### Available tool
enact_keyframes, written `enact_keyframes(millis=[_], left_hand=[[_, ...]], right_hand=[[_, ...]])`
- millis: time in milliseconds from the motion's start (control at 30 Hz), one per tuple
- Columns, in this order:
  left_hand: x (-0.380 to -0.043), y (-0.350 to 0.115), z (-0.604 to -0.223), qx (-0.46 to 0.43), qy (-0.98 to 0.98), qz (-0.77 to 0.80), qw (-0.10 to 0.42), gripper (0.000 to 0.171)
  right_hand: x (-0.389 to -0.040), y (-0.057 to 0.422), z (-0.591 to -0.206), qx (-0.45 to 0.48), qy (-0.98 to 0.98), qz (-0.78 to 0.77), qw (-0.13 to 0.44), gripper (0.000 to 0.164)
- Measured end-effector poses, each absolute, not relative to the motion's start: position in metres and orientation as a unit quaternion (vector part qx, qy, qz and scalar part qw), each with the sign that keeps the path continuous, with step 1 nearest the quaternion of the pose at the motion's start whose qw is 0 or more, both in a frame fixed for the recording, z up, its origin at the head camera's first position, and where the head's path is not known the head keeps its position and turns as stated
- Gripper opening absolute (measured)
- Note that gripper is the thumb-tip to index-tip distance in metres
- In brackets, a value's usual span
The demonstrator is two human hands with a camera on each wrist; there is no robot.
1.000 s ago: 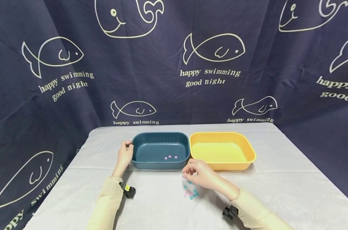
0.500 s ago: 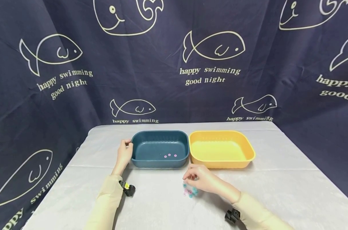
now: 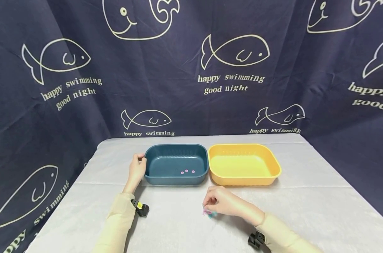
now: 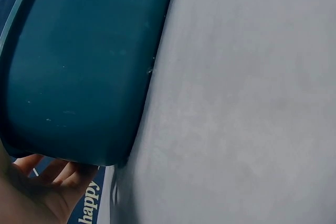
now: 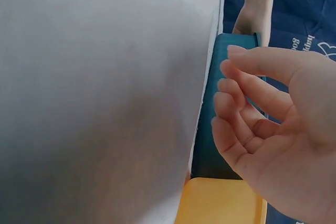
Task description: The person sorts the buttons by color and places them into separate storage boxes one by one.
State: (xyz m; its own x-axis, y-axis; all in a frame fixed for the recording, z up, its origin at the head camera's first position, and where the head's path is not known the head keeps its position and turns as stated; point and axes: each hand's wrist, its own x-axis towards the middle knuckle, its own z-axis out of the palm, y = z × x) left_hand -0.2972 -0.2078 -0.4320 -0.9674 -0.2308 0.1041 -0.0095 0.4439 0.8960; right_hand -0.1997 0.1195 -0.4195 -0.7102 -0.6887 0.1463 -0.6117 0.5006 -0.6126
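Note:
At the left end of a dark blue plastic bin (image 3: 178,181), my left hand (image 3: 137,168) grips the rim. The left wrist view shows the fingers of that hand (image 4: 47,192) bent against the bin's end wall. My right hand (image 3: 221,202) is over a small pile of round, button-like discs, with pink discs (image 3: 206,212) and teal discs (image 3: 211,215) showing beside its fingertips. It hides part of the pile. In the right wrist view, this hand's (image 5: 294,114) fingers are loosely bent, and thumb and index finger show nothing between them. Three pink discs (image 3: 186,171) lie inside the blue bin.
A yellow bin (image 3: 246,181) stands against the blue bin's right end. Both rest on a table with a pale grey cloth (image 3: 172,218). Behind and beside the table hangs a navy curtain (image 3: 191,95) with fish drawings.
My right hand has moved down, away from the bins and over the pile of discs, covering more of them. My left hand has stayed at the blue bin.

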Motion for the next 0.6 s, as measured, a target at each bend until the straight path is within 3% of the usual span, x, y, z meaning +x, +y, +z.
enact_keyframes(millis=[300,600], left_hand=[[-0.2970,-0.2074,-0.4339,0.076,-0.841,-0.524,0.108,0.035],[-0.2950,-0.2071,-0.4316,0.077,-0.842,-0.522,0.111,0.036]], right_hand=[[-0.1989,0.1188,-0.4217,-0.378,0.869,-0.306,0.095,0.005],[-0.1981,0.1157,-0.4212,-0.389,0.873,-0.281,0.091,0.004]])
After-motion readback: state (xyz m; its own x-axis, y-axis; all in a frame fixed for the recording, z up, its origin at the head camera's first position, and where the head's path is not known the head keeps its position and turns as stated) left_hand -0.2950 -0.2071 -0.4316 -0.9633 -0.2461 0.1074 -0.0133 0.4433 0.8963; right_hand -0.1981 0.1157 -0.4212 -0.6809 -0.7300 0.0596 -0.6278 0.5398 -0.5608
